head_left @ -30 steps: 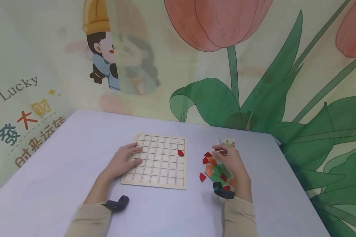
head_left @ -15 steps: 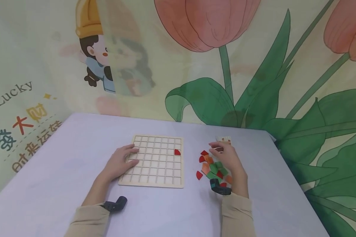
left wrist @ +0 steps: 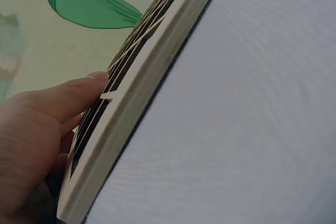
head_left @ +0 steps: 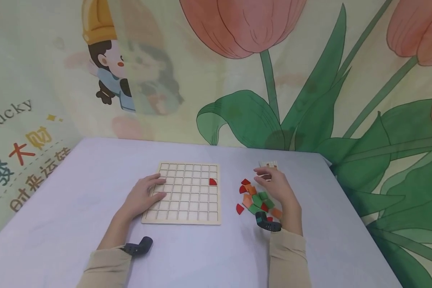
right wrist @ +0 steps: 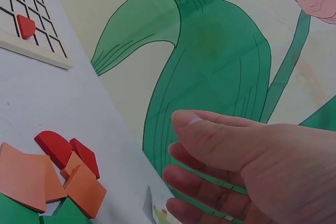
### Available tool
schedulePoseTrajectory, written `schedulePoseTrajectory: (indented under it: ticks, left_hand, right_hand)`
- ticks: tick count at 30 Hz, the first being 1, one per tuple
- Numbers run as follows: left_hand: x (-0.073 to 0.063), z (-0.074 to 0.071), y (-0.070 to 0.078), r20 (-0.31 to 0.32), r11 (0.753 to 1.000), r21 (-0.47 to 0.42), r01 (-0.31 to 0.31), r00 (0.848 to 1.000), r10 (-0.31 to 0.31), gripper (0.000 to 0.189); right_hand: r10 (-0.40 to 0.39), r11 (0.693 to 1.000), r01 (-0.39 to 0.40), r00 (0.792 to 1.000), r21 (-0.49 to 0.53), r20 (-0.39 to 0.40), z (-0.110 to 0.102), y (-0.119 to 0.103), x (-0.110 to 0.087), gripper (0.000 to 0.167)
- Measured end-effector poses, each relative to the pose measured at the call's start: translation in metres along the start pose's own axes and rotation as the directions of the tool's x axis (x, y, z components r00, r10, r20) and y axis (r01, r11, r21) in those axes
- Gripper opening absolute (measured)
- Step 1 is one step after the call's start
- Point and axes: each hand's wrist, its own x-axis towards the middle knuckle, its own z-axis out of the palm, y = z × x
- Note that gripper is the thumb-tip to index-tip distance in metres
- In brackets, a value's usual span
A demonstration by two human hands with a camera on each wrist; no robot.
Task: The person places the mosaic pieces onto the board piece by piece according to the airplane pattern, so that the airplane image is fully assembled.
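Head camera was my main feed here, and honestly not much had changed from a second before: the whole picture had slid left a bit, wall and all, so I put that down to the camera swinging. The left hand point(head_left: 143, 196) was in the same spot, resting on the left edge of the wooden grid board point(head_left: 189, 197), fingers and thumb spread apart over the squares rather than clamped; on my left wrist feed the thumb point(left wrist: 79, 93) touched the grid. The red quarter-circle piece point(head_left: 213, 182) sat in the same square as earlier, rightmost column, third row from the far side. The right hand point(head_left: 278, 186) had shifted slightly: it covered more of the little picture card point(head_left: 272, 164) than it did a second ago. From the right wrist feed I had its fingers loosely bent with a clear gap to the thumb, and I saw nothing in its hold. The pile of red, orange and green pieces point(head_left: 256, 200) lay on the white table point(head_left: 187, 256) between board and right hand, much as before, with one red wedge point(head_left: 240, 209) just beside it.
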Motion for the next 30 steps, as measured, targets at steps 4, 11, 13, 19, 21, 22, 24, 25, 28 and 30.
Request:
schedulePoseTrajectory:
  ticks: [4,11,13,19,21,22,24,25,28,30]
  left_hand:
    - [0.0018,-0.0018,-0.0016,0.002,1.000,0.008,-0.008,1.000,0.008,0.050]
    - [0.0013,-0.0020,-0.0039,0.014,1.000,0.014,0.005,1.000,-0.005,0.050]
    - [0.0016,-0.0016,-0.0042,0.022,1.000,0.014,0.006,1.000,-0.006,0.051]
    - [0.0040,-0.0027,-0.0023,0.022,1.000,0.000,0.000,1.000,0.000,0.052]
    - [0.0039,-0.0033,-0.0014,0.028,1.000,0.000,0.014,1.000,-0.014,0.052]
    - [0.0039,-0.0035,-0.0012,0.032,1.000,-0.002,0.020,0.999,-0.020,0.052]
    - [0.0043,-0.0039,-0.0004,0.042,1.000,0.000,0.026,0.999,-0.026,0.052]
    - [0.0034,-0.0036,-0.0005,0.043,1.000,0.002,0.026,0.999,-0.026,0.053]
    - [0.0021,-0.0028,-0.0008,0.037,1.000,-0.005,0.019,0.999,-0.019,0.052]
    - [0.0013,-0.0019,-0.0015,0.035,1.000,-0.007,0.021,0.999,-0.020,0.052]
  right_hand:
    - [0.002,1.000,-0.002,1.000,0.000,0.000,-0.0006,-0.0027,0.0034,0.038]
    - [0.004,1.000,-0.004,1.000,0.008,0.012,-0.0004,-0.0047,0.0058,0.038]
    - [0.013,1.000,-0.013,1.000,0.003,0.021,0.0002,-0.0031,0.0061,0.038]
    - [0.034,0.999,-0.034,0.999,0.001,0.032,0.0003,0.0007,0.0067,0.039]
    - [0.044,0.999,-0.044,0.998,0.004,0.041,-0.0001,0.0008,0.0065,0.039]
    - [0.050,0.999,-0.051,0.998,0.005,0.047,-0.0002,0.0010,0.0065,0.039]
    - [0.064,0.998,-0.065,0.996,0.007,0.061,-0.0006,0.0016,0.0066,0.040]
    - [0.068,0.998,-0.069,0.995,0.005,0.068,0.0001,0.0021,0.0070,0.040]
    - [0.065,0.998,-0.065,0.994,0.002,0.085,0.0023,0.0035,0.0085,0.041]
    - [0.058,0.998,-0.059,0.994,0.003,0.093,0.0037,0.0043,0.0090,0.042]
